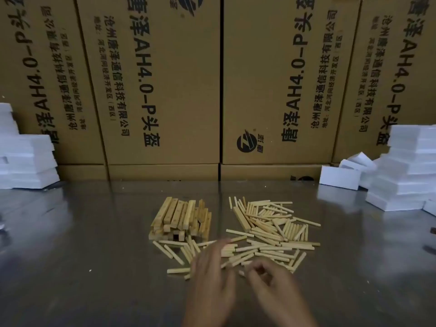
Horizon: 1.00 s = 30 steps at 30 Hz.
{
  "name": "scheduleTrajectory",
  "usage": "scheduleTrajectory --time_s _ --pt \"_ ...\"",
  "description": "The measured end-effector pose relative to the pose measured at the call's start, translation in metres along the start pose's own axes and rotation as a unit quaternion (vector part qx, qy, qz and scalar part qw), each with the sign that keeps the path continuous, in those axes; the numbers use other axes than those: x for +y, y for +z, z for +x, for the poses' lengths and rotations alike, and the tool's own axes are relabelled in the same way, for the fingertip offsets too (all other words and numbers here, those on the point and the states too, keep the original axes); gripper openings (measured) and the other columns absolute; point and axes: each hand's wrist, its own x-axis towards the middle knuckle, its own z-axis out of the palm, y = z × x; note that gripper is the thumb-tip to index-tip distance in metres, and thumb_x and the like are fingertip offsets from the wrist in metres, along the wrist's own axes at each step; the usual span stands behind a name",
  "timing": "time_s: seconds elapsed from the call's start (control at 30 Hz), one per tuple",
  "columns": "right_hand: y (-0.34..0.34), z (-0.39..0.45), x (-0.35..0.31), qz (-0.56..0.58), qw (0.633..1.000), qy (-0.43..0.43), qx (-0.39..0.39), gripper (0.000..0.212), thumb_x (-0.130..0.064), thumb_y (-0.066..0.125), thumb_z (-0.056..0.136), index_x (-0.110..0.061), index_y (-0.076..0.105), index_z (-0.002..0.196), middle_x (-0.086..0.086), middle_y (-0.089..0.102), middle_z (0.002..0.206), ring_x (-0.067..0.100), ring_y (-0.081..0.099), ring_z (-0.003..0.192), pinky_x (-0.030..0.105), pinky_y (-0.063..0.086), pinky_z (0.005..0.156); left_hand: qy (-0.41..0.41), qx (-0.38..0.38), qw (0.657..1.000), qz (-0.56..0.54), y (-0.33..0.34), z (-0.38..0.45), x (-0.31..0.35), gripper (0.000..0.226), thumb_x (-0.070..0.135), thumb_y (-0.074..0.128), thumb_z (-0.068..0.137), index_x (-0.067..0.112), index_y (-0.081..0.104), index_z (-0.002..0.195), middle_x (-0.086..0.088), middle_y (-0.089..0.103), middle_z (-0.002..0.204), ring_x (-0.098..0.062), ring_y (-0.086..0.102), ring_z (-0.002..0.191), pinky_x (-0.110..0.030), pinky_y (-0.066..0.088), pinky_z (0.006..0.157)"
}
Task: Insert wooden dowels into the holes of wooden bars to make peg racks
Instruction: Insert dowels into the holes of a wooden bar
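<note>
A stack of drilled wooden bars [181, 218] lies at the middle of the metal table [94, 232]. To its right and in front spreads a loose heap of several thin wooden dowels [271, 230]. My left hand [210, 277] is blurred, palm down, fingers spread flat over the near dowels. My right hand [271, 286] is beside it with its fingers curled at the near edge of the dowel heap. Blur hides whether it pinches a dowel.
A wall of large printed cardboard boxes [165, 90] stands along the table's far edge. White foam blocks are stacked at the far left [26, 159] and at the far right [405, 173].
</note>
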Motion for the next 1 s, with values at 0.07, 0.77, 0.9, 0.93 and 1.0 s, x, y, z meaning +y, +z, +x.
scheduleTrajectory --time_s 0.07,0.77,0.9,0.93,1.0 --pt "0.003 0.019 -0.013 -0.062 0.996 -0.044 0.054 0.01 -0.033 0.06 0.09 -0.032 0.063 0.08 -0.014 0.069 0.079 0.003 0.062 0.072 0.026 0.048 0.07 -0.072 0.027 0.997 -0.012 -0.004 0.04 -0.026 0.044 0.011 0.055 0.093 0.034 0.05 0.13 0.026 0.051 0.125 -0.003 0.046 0.123 -0.035 0.039 0.104" --pt "0.04 0.119 0.001 0.214 0.975 0.051 0.027 0.012 -0.027 0.056 0.1 -0.028 0.068 0.103 -0.001 0.074 0.098 0.017 0.071 0.084 0.027 0.056 0.062 -0.36 -0.006 0.893 -0.27 -0.006 0.135 -0.091 0.014 0.018 0.064 0.097 0.013 0.075 0.104 0.0 0.072 0.08 -0.013 0.062 0.072 -0.022 0.052 0.057" --pt "0.02 0.119 0.012 0.348 0.937 0.035 -0.014 0.029 -0.045 0.057 0.096 -0.033 0.059 0.122 -0.008 0.075 0.109 0.014 0.072 0.098 0.035 0.059 0.077 -0.4 -0.148 0.778 -0.462 0.015 0.117 -0.075 0.02 0.016 0.062 0.097 0.002 0.074 0.104 -0.008 0.074 0.085 -0.011 0.065 0.07 -0.021 0.054 0.062" --pt "0.016 0.118 0.014 0.365 0.931 0.028 -0.017 0.03 -0.046 0.058 0.095 -0.034 0.06 0.122 -0.007 0.075 0.11 0.014 0.072 0.1 0.036 0.059 0.08 -0.397 -0.174 0.771 -0.466 0.019 0.113 -0.072 0.023 0.019 0.06 0.099 0.0 0.073 0.106 -0.01 0.073 0.085 -0.011 0.065 0.068 -0.021 0.054 0.061" --pt "0.009 0.115 0.018 0.376 0.926 0.021 0.004 0.024 -0.042 0.059 0.096 -0.028 0.065 0.114 -0.003 0.076 0.105 0.014 0.073 0.096 0.029 0.059 0.073 -0.39 -0.222 0.769 -0.456 0.025 0.108 -0.065 0.03 0.024 0.056 0.101 -0.001 0.069 0.111 -0.015 0.073 0.086 -0.014 0.065 0.066 -0.023 0.055 0.059"
